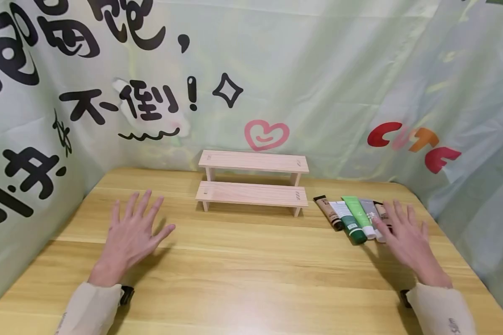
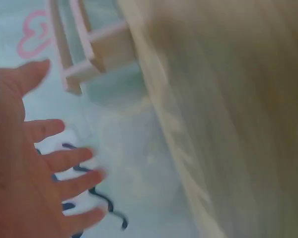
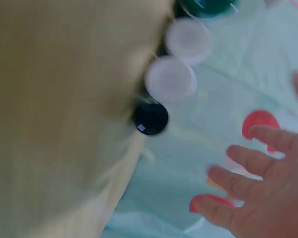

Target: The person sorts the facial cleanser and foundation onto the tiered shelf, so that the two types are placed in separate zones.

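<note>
Tubes (image 1: pixel 354 217), five in a row, lie near desk (image 1: pixel 251 279) right edge, just beside right hand (image 1: pixel 406 242), fingers spread, holding nothing; left hand (image 1: pixel 130 235) likewise flat-open nr left edge, well apart from wooden rack (image 1: pixel 253 181) at back.

even, soft, bright light in the head view, sharp throughout, with faint shadows under both hands on the desk (image 1: pixel 251 279); edges bow slightly. both wrist views are heavily motion-blurred and washed out.

A two-step shelf (image 1: pixel 253 184) stands at the back of the tabletop (image 1: pixel 251 274); five tubes (image 1: pixel 352 218) lie side by side to its right.
</note>
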Demonstrator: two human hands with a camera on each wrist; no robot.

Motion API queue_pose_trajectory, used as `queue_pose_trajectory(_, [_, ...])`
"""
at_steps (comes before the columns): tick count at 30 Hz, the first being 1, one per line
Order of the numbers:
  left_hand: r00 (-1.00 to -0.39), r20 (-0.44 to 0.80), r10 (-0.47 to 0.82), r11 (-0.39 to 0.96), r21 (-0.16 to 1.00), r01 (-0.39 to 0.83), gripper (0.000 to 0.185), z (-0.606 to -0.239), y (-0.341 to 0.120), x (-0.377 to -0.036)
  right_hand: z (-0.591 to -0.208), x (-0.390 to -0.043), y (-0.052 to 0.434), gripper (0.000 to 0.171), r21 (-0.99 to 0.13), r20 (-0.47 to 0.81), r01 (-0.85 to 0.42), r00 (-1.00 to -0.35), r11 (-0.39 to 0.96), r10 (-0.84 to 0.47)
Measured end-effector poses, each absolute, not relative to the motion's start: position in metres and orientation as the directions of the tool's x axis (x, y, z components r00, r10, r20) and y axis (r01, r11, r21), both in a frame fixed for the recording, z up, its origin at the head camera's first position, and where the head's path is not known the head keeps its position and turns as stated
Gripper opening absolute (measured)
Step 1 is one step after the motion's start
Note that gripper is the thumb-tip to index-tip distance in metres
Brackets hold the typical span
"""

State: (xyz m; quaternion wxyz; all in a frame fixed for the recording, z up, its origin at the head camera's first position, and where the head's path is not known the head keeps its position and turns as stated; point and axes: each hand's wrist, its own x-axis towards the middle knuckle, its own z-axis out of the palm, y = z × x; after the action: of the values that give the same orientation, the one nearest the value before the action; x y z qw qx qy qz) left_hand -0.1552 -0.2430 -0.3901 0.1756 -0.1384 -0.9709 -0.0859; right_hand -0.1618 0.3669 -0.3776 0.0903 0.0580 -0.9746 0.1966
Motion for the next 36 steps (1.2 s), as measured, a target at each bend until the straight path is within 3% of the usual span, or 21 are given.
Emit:
queue_pose_trajectory(4, [-0.926, 0.288, 0.244, 0.831, 0.43, 0.353, 0.053, -0.386, -0.229, -0.163, -0.357, -0.17, 0.384, 0.06, -0.51, 0.223, -0.074, -0.974, 0.857, 0.049])
queue_pose_trajectory(7, [-0.945, 0.248, 0.212, 0.691, 0.646, 0.324, 0.042, -0.386, -0.22, -0.175, -0.347, -0.177, 0.396, 0.055, -0.604, 0.163, -0.002, -0.979, 0.797, 0.121])
queue_pose_trajectory(14, [-0.991, 0.115, 0.068, 0.445, 0.886, 0.133, 0.044, -0.386, -0.21, -0.208, -0.346, -0.196, 0.409, 0.058, -0.811, -0.035, 0.089, -0.994, 0.579, 0.104])
queue_pose_trajectory(18, [-0.998, 0.025, 0.051, 0.28, 0.959, 0.038, 0.047, -0.389, -0.201, -0.226, -0.35, -0.206, 0.412, 0.054, -0.829, -0.111, 0.15, -0.988, 0.538, 0.103])
queue_pose_trajectory(22, [-0.998, 0.008, 0.057, 0.198, 0.98, 0.019, 0.048, -0.391, -0.19, -0.24, -0.345, -0.212, 0.407, 0.053, -0.805, -0.155, 0.165, -0.986, 0.57, 0.066])
queue_pose_trajectory(36, [-0.994, -0.075, 0.077, 0.088, 0.994, -0.068, 0.053, -0.401, -0.181, -0.251, -0.341, -0.218, 0.403, 0.054, -0.801, -0.248, 0.234, -0.967, 0.551, 0.05])
